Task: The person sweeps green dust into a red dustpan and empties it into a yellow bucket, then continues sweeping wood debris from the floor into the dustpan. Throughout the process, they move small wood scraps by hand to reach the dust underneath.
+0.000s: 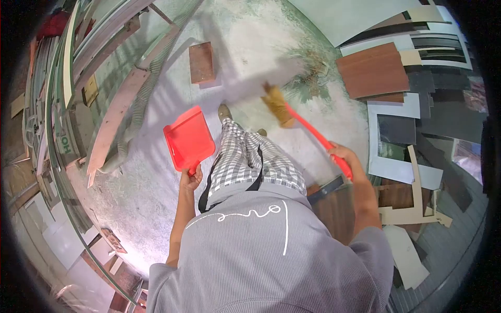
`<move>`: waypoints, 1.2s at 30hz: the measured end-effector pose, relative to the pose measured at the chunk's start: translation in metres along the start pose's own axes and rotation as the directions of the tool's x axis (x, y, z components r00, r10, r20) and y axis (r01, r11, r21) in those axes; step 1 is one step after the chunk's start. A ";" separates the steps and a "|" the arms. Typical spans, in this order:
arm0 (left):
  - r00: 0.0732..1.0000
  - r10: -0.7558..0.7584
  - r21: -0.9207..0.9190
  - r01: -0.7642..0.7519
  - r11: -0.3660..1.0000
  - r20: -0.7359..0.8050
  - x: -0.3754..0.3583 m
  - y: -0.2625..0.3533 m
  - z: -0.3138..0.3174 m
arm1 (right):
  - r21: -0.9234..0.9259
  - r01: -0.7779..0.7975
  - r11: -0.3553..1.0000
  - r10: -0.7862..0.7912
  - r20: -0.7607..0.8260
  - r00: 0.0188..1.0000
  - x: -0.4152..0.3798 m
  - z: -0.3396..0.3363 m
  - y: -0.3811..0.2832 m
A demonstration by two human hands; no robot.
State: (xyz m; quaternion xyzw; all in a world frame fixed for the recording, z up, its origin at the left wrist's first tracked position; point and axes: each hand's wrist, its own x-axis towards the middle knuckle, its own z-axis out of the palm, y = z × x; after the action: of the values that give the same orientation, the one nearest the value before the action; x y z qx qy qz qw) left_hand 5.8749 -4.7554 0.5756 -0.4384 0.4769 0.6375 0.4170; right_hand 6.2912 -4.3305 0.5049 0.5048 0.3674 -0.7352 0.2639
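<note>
My left hand (191,178) is closed round the short handle of a red dustpan (190,138), held out to the left of my legs with its pan pointing away from me. In my right hand (344,152) is the long red handle of a hand brush (313,128). Its tan bristles (278,107) point forward and left over the floor, ahead of my feet, and look smeared by motion. A pile of debris and dust (313,65) lies on the floor beyond the brush.
A brown block (202,62) stands on the dusty floor ahead. To the left run a ribbed grey hose (148,86) and a long wooden strip (117,117). Board offcuts, among them a brown panel (373,70) and a white frame-shaped piece (394,167), are stacked along the right.
</note>
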 end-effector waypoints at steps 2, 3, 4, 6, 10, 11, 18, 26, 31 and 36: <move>1.000 0.014 0.021 -0.014 1.000 -0.017 -0.001 -0.001 -0.002 | -0.130 -0.010 0.992 0.009 -0.004 1.000 0.005 -0.019 -0.032; 0.999 0.027 0.046 -0.024 0.999 -0.047 -0.001 -0.002 -0.005 | -0.216 0.030 0.976 -0.043 -0.059 0.997 0.020 -0.033 -0.035; 0.996 0.041 0.070 -0.036 0.997 -0.075 -0.001 -0.002 -0.007 | -0.302 0.064 0.951 -0.101 -0.109 0.989 0.036 -0.047 -0.037; 0.994 0.043 0.062 -0.037 0.997 -0.101 -0.002 -0.001 -0.012 | -0.305 0.040 0.952 -0.064 -0.072 0.995 0.041 -0.059 -0.062; 0.989 0.032 0.075 -0.021 0.997 -0.145 -0.008 0.001 -0.018 | -0.323 0.045 0.945 -0.094 -0.138 0.986 0.039 -0.063 -0.090; 0.983 0.044 0.097 -0.027 0.995 -0.179 -0.013 -0.001 -0.014 | -0.364 0.058 0.929 -0.116 -0.138 0.984 0.033 -0.061 -0.095; 0.985 0.006 0.117 0.015 0.993 -0.174 0.004 0.002 -0.009 | -0.456 0.161 0.875 -0.235 -0.110 0.966 -0.003 -0.038 -0.098; 1.000 0.008 0.154 -0.005 0.988 -0.014 0.014 -0.006 0.025 | -0.120 0.158 0.980 -0.145 0.110 0.983 -0.038 0.066 -0.040; 1.000 -0.009 0.182 0.010 0.983 -0.010 0.011 0.003 0.047 | -0.123 0.068 0.990 -0.031 0.286 0.958 -0.009 0.079 -0.021; 1.000 -0.008 0.166 0.012 0.986 -0.026 0.007 0.009 0.067 | -0.038 0.049 0.998 -0.041 0.180 0.983 -0.009 0.032 -0.033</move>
State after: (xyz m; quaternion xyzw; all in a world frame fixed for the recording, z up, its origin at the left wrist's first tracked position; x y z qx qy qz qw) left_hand 5.8534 -4.6910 0.5825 -0.4127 0.5316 0.5876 0.4493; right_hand 6.2522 -4.3370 0.5296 0.4224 0.3689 -0.7755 0.2899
